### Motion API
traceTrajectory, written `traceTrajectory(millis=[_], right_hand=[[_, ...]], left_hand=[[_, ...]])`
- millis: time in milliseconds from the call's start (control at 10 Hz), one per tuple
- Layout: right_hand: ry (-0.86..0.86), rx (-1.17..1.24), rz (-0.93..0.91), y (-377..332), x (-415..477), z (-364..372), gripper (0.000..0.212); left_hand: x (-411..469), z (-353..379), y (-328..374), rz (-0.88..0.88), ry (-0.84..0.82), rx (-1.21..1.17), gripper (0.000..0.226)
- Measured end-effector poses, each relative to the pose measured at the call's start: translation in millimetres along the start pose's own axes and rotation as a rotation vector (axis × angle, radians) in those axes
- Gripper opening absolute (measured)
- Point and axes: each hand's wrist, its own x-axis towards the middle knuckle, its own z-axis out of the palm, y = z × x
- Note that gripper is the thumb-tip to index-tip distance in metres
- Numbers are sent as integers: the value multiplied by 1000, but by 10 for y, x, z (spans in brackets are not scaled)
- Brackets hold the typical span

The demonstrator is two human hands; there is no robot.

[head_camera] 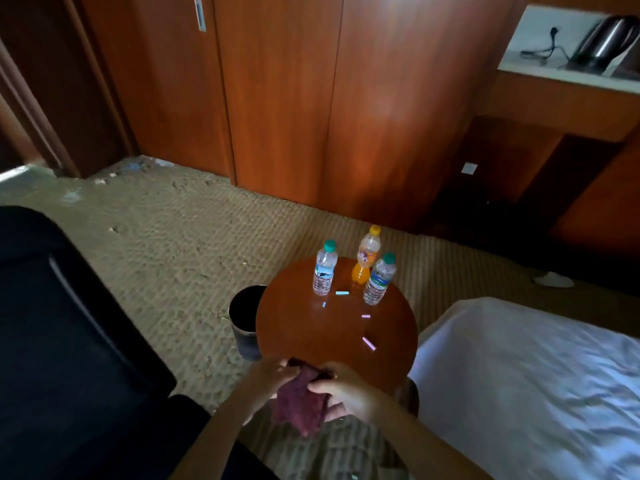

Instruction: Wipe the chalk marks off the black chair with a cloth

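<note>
A dark maroon cloth (299, 403) is bunched between both hands at the near edge of the round wooden table (311, 337). My left hand (268, 375) grips its left side, and my right hand (346, 393) pinches its right side with curled fingers. The black chair (65, 341) fills the left of the view, apart from the hands. No chalk marks can be made out on its dark surface. Several short chalk pieces, a blue one (342, 292) and a pink one (369, 343), lie on the table.
Two water bottles (325, 268) (380, 278) and an orange drink bottle (366, 256) stand at the table's far side. A black bin (245, 320) sits left of the table. A white bed (536, 386) lies to the right, wooden wardrobes behind.
</note>
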Motion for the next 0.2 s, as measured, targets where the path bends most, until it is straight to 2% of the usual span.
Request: traceTrajectory(millis=[100, 200], right_hand=[[105, 22, 52, 251, 591, -358, 23], [136, 9, 54, 405, 990, -557, 14]], left_hand=[[1144, 149, -708, -121, 60, 31, 59], [1543, 269, -794, -114, 114, 65, 41]])
